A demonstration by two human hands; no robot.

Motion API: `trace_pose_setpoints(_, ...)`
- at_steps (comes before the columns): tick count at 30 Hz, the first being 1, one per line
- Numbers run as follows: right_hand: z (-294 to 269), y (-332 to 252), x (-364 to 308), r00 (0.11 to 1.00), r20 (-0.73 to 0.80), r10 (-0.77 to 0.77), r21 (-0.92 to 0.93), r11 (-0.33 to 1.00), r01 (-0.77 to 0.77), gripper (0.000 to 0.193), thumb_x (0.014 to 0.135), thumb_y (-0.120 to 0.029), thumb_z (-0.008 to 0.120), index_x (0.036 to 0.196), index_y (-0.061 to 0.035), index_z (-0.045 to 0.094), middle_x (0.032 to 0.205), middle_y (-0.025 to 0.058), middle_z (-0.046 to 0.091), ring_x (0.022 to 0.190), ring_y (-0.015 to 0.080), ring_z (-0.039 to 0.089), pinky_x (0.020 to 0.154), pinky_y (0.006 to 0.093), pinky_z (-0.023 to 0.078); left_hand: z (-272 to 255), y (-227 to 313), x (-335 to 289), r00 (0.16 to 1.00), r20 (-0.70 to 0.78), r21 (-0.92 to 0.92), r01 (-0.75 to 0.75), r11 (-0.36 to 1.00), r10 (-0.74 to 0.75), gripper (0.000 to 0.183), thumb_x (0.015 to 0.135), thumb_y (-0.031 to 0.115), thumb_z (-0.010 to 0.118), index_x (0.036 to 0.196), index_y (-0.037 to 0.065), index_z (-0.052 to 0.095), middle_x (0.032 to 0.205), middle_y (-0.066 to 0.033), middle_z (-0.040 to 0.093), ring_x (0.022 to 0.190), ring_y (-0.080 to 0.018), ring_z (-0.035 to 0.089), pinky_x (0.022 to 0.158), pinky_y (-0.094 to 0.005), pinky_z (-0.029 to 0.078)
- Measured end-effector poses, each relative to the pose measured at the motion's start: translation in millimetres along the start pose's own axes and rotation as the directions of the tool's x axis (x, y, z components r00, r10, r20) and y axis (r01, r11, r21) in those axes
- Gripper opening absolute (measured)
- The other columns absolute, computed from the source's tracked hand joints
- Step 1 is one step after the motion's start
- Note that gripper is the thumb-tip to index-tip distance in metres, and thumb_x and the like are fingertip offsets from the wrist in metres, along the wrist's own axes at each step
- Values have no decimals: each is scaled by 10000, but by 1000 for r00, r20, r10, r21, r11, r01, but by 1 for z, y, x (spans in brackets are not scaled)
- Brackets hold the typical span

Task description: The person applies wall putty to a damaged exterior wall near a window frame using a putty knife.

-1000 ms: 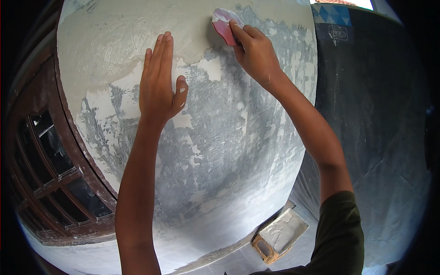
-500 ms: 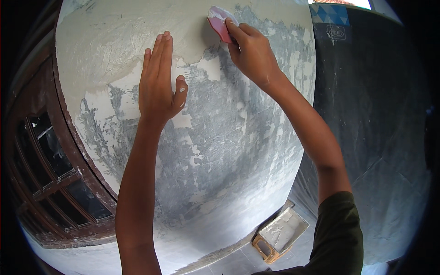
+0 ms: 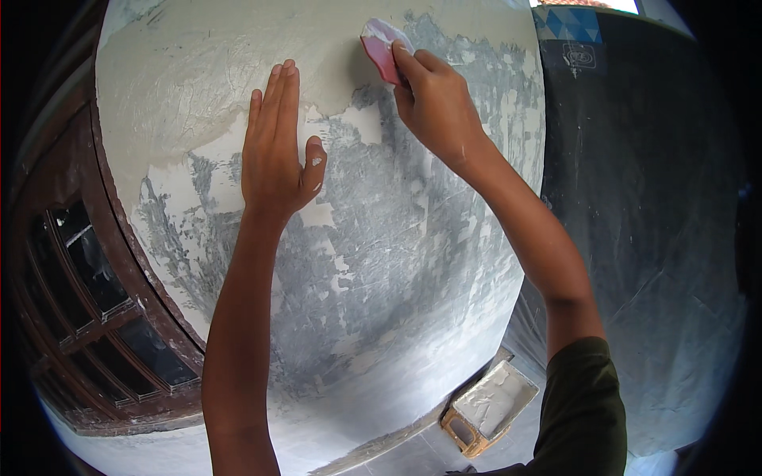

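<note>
A wall (image 3: 357, 254) fills the middle of the view, patchy grey and white below with a smoother cream coat of putty (image 3: 190, 87) across its upper part. My left hand (image 3: 274, 151) lies flat against it, fingers stretched upward and thumb apart, with a white smear on the thumb. Up and to the right, my right hand (image 3: 440, 99) grips a pinkish-red putty scraper (image 3: 383, 49) with white putty on its face. The scraper is at the wall, by the lower border of the cream coat. Its grip end is hidden by my fingers.
At lower right a tray of white putty (image 3: 496, 401) rests on a yellowish stool (image 3: 468, 432) on the tiled floor. A brown wooden window frame (image 3: 103, 325) with dark panes borders the wall at left. Dark plastic sheeting (image 3: 643, 198) hangs along the right.
Both hands and the scraper appear very slightly lower in the picture, along with a small shift of the whole view. My grip on the scraper is the same.
</note>
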State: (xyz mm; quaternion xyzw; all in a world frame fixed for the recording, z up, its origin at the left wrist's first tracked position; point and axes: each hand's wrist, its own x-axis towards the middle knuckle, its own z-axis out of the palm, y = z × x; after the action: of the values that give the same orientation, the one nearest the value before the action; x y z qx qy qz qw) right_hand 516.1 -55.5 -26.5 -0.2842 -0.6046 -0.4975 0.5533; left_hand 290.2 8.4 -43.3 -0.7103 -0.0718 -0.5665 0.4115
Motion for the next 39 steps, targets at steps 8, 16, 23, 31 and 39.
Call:
trace_pose_setpoints(8,29,3,-41,951,298,83,-280,960,3,459,836,37,593,1291,83,551,1033,193,619,993,367,625,857,418,553,7,-1,0,1000,-20,-36,13,999,-14,698,1003,404,312,1559,-13,257,1584,-208,355,1482,-383,315,1217,-556,172)
trace_pose_setpoints(16,7,22,5,997,35,67,-142,988,-62,411,855,28,600,1265,41,587,905,200,639,777,396,646,702,454,539,2,3,3,1000,-13,5,2,1000,-2,688,925,265,385,1533,-47,299,1560,-222,392,1479,-370,334,1210,-550,222)
trace_pose_setpoints(23,25,-9,-44,965,260,16,-164,986,27,505,821,53,592,1319,104,524,1082,215,615,987,367,619,871,424,545,8,0,0,1000,-30,-46,-5,999,4,712,1015,443,301,1558,-15,257,1585,-206,355,1483,-382,315,1213,-561,178)
trace_pose_setpoints(31,2,12,7,988,3,153,-26,988,-153,408,806,37,649,1215,24,647,849,175,651,725,338,657,687,413,535,4,1,1,999,-26,-28,19,999,-20,715,1028,467,260,1547,-24,283,1575,-220,363,1486,-384,308,1213,-562,170)
trace_pose_setpoints(39,26,-30,-42,959,282,-5,-129,991,43,483,835,21,584,1307,104,530,1082,206,621,996,348,631,817,412,594,3,-1,-2,999,-32,-52,27,998,-29,723,1027,474,270,1542,-32,289,1574,-220,365,1485,-388,308,1212,-561,170)
